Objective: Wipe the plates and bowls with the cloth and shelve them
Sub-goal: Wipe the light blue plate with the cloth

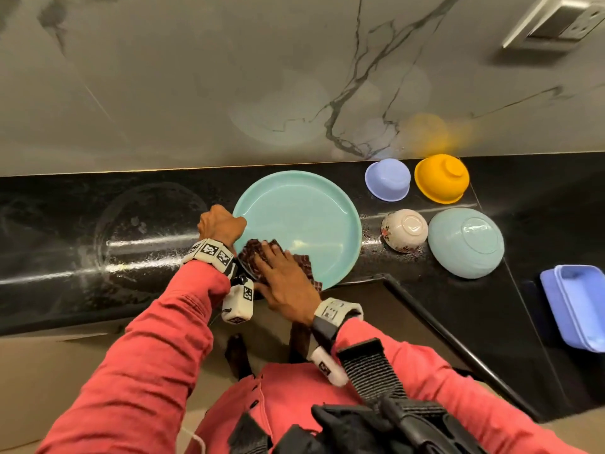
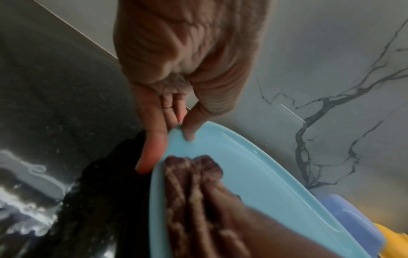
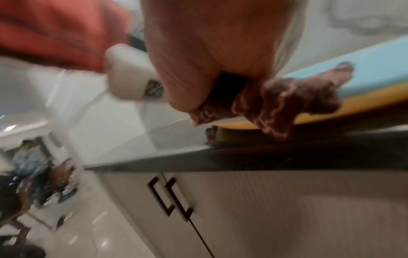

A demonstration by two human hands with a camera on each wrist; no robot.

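Plate [image 1: 304,217], teal, round with a raised rim, sits on the black counter [image 1: 65,257] near its front edge, centre of my head view. Right of it I see 4 upturned bowls: lilac bowl [image 1: 388,180] and yellow bowl [image 1: 442,178] against the far wall, floral white bowl [image 1: 405,230] and a bigger teal bowl [image 1: 466,242] nearer. Lilac rectangular tub [image 1: 576,306] sits far right. Nothing lies between the hands and the plate.

Counter is glossy speckled stone with streaky highlights on the left; wall [image 1: 163,77] is grey veined marble. Cloth [image 1: 253,255] is dark maroon with a pale pattern, crumpled, lying on the plate's near-left part and hanging over the rim.

My left hand [image 1: 221,224] pinches the plate's left rim: thumb on top inside the rim, fingers [image 2: 152,148] underneath. My right hand [image 1: 284,280] lies flat, fingers spread straight, pressing the cloth onto the plate. Right wrist view is blurred; it shows cloth bunched under the palm.
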